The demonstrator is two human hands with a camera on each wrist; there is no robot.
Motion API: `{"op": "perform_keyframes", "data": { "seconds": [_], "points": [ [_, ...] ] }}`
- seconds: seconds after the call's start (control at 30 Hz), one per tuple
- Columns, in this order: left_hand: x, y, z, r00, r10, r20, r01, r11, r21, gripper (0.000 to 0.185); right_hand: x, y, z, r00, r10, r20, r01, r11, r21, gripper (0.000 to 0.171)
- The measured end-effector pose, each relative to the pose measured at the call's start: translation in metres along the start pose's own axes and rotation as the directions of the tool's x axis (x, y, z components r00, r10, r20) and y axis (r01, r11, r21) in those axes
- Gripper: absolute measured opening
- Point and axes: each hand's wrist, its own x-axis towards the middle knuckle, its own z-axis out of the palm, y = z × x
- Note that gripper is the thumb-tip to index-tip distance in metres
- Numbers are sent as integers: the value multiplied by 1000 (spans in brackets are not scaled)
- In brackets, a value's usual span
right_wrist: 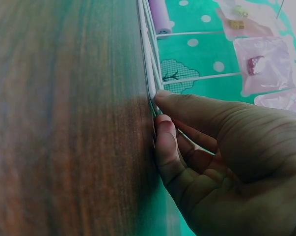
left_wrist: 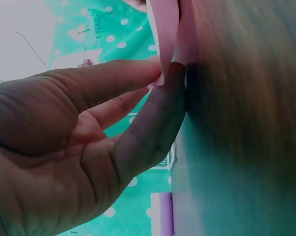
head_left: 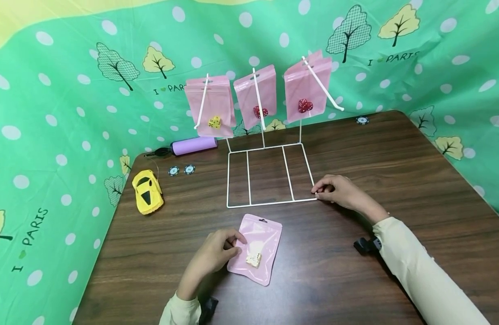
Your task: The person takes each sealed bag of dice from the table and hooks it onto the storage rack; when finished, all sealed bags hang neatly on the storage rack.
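A pink zip bag (head_left: 270,239) with white dice (head_left: 253,260) inside lies at the front of the table. My left hand (head_left: 217,250) pinches its left edge between thumb and fingers; the left wrist view shows the thumb on one side of the bag (left_wrist: 163,34). My right hand (head_left: 340,192) pinches the front right corner of a white wire rack (head_left: 274,202). On the rack's hooks hang pink bags: one with yellow dice (head_left: 214,122) at left, others with red dice (head_left: 305,106) in the middle and at right.
A yellow toy car (head_left: 148,192) stands at the left. Behind it lie two poker chips (head_left: 189,169) and a purple hand pump (head_left: 194,145). Another chip (head_left: 362,120) lies at the back right. A green patterned cloth (head_left: 71,113) hangs behind the table (head_left: 314,271).
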Motion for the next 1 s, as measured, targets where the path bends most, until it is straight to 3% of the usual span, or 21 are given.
{"op": "perform_keyframes", "data": {
  "seconds": [0.27, 0.47, 0.57, 0.7, 1.0],
  "points": [
    [-4, 5, -12, 1000, -19, -8, 19, 999, 31, 23, 0, -3, -1, 1000, 4, 0, -4, 1000, 3, 10],
    [-7, 5, -21, 989, -6, -147, 13, 999, 43, 21, -2, -2, -3, 1000, 7, 7, -7, 1000, -1, 10],
    [-6, 8, -27, 972, -9, -233, 25, 998, 65, 23, -4, -2, -2, 1000, 12, 7, -12, 1000, 0, 10],
    [-3, 17, -37, 942, 34, -333, 2, 994, 106, 27, -5, -1, -1, 1000, 13, 3, -13, 1000, -1, 10],
    [1, 41, -52, 877, 197, -438, -159, 980, 122, 28, -4, 0, 0, 1000, -4, 0, 4, 1000, -13, 9]
  ]
}}
